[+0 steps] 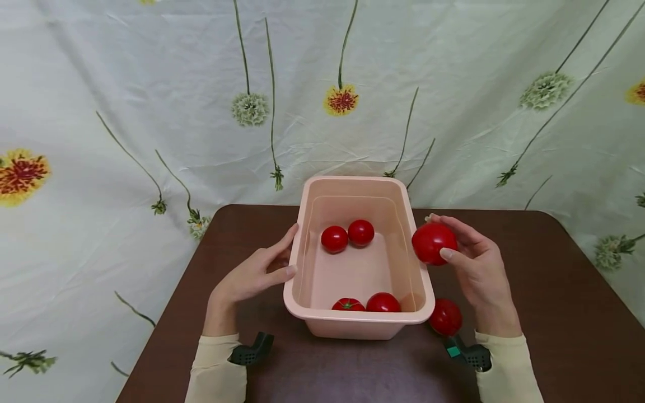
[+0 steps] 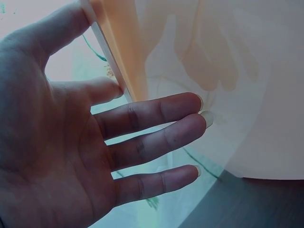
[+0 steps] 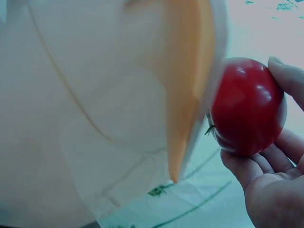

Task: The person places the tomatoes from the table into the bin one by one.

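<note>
A pale pink plastic tub stands on the table in the head view. Two red tomatoes lie toward its far end, and two more sit by the near wall, partly hidden by the rim. My left hand touches the tub's left rim with thumb and index finger; in the left wrist view its other fingers stretch out straight beside the wall. Just outside the right rim, my right hand holds a tomato between thumb and fingers, its green stem end facing the tub.
Another tomato rests on the dark brown table, right of the tub's near corner and below the right hand. Behind the table hangs a pale cloth with a flower print. Dark devices are strapped at both wrists.
</note>
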A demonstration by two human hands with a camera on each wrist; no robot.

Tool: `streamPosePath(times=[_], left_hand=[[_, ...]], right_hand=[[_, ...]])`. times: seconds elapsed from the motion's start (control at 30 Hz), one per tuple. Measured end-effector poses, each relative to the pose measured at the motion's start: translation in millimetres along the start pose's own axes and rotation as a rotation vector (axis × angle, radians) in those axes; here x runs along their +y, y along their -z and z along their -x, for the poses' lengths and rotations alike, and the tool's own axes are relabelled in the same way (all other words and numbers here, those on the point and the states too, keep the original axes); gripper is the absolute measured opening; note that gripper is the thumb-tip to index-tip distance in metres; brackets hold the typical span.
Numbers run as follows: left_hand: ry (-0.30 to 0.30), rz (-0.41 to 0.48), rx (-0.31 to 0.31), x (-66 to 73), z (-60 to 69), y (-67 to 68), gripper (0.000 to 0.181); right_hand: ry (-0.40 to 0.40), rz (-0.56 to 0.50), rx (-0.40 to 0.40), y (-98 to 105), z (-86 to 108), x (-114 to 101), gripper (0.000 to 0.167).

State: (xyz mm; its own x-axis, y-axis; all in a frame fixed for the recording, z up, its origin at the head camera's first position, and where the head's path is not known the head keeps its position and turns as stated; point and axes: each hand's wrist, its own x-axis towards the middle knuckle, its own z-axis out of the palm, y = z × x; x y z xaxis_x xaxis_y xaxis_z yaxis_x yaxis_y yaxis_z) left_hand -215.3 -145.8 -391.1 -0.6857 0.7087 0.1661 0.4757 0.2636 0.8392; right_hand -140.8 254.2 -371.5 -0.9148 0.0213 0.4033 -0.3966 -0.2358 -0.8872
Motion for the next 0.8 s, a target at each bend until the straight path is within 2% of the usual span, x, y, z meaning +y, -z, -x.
streamPosePath(times=[0.5, 0.57, 0.8], left_hand=[[-0.001, -0.005, 0.003, 0.8, -0.2, -0.2, 0.078], [0.001, -0.009, 0.005, 1.1, -0.2, -0.2, 0.078], [0.007, -0.012, 0.007, 0.8, 0.2, -0.9, 0.078]], right_hand=[[-0.081, 0.098, 0.034, -31.7, 6.4, -6.2, 0.053], [-0.097, 0.131, 0.027, -35.2, 6.9, -6.7, 0.054], [-0.149, 0.345, -0.020, -42.5, 8.3, -4.9, 0.059]])
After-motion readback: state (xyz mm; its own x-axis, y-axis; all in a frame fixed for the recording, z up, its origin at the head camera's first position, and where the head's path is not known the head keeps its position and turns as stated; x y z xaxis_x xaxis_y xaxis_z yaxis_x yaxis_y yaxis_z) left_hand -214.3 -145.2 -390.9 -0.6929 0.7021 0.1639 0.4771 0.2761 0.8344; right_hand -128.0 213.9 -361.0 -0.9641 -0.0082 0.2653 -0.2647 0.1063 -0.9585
